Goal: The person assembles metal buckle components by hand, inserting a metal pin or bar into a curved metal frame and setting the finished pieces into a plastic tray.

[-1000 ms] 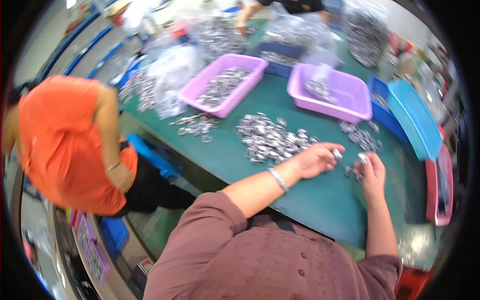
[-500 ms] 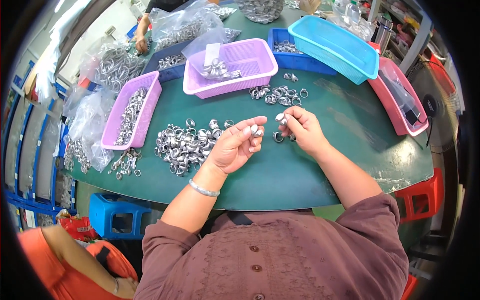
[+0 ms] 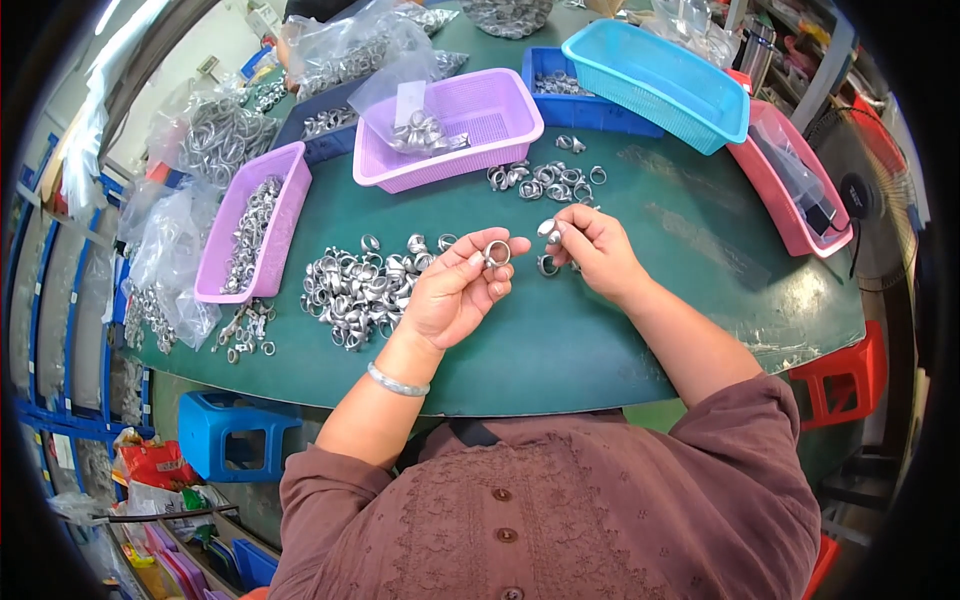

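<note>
Between the thumb and fingers of my left hand (image 3: 452,292) is a silvery ring (image 3: 497,254), its round opening facing up toward me. My right hand (image 3: 596,250), just to the right, pinches another ring (image 3: 548,229) with a broad shiny face. Both hands are raised over the green table, a short gap between them. Under my right fingers lie a few rings (image 3: 547,265), partly hidden by the hand. A large heap of silver rings (image 3: 352,296) lies left of my left hand. Beyond my hands is a smaller, looser group of rings (image 3: 556,182).
A lilac basket (image 3: 447,178) stands ahead with bagged rings; another lilac basket (image 3: 287,222) at left holds more. A turquoise basket (image 3: 650,97) rests on a blue tray (image 3: 600,115). At right stand a pink basket (image 3: 790,215) and a fan (image 3: 858,200). Plastic bags (image 3: 172,240) crowd the left.
The ring in my left hand has turned, so its opening now shows. My right hand keeps its pinch. A co-worker in orange at lower left has mostly left view; the far hand is gone too.
</note>
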`<action>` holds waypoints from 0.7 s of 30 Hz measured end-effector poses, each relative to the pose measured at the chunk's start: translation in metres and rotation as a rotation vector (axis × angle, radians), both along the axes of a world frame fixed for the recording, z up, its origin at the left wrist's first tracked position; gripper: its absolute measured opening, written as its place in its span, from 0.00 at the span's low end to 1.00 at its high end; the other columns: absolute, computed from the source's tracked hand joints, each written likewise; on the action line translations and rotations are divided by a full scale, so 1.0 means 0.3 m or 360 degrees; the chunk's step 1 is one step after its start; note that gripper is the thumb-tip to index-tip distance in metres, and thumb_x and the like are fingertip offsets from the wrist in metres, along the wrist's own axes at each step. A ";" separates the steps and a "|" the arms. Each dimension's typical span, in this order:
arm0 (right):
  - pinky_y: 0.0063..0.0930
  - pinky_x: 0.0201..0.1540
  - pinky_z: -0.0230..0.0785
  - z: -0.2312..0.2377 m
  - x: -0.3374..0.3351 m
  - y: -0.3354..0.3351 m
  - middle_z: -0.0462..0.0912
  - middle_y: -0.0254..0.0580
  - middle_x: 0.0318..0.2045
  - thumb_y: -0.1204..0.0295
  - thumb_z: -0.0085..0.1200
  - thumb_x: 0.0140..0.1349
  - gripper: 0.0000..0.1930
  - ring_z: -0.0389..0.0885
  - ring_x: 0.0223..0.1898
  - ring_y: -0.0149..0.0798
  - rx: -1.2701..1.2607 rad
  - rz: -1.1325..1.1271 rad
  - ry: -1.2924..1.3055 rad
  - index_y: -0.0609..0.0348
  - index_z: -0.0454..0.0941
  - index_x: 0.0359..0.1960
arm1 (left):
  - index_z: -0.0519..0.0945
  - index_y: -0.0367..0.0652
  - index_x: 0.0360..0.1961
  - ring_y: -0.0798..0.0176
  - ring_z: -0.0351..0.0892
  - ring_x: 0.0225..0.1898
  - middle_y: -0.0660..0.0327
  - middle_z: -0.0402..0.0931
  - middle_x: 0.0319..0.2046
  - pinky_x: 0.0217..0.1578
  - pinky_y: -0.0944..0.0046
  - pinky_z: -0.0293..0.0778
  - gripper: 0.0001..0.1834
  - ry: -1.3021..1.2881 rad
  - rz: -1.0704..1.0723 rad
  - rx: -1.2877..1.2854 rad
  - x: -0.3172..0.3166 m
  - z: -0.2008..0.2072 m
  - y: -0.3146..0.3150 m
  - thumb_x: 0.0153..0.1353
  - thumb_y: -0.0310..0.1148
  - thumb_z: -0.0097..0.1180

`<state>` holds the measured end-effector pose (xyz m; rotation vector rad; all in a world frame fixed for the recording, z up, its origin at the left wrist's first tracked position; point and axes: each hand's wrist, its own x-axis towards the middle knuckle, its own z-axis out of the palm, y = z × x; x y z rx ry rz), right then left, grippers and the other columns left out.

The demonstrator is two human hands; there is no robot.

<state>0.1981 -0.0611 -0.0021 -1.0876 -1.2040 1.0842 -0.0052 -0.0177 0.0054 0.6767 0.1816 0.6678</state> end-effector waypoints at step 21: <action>0.17 0.28 0.66 -0.006 -0.001 0.002 0.75 0.33 0.24 0.73 0.42 0.61 0.07 0.71 0.24 0.23 0.0047 -0.0002 -0.0052 0.63 0.71 0.30 | 0.65 0.38 0.54 0.67 0.65 0.29 0.51 0.71 0.40 0.29 0.72 0.65 0.19 -0.0095 -0.0097 -0.0107 -0.020 -0.012 -0.005 0.61 0.26 0.41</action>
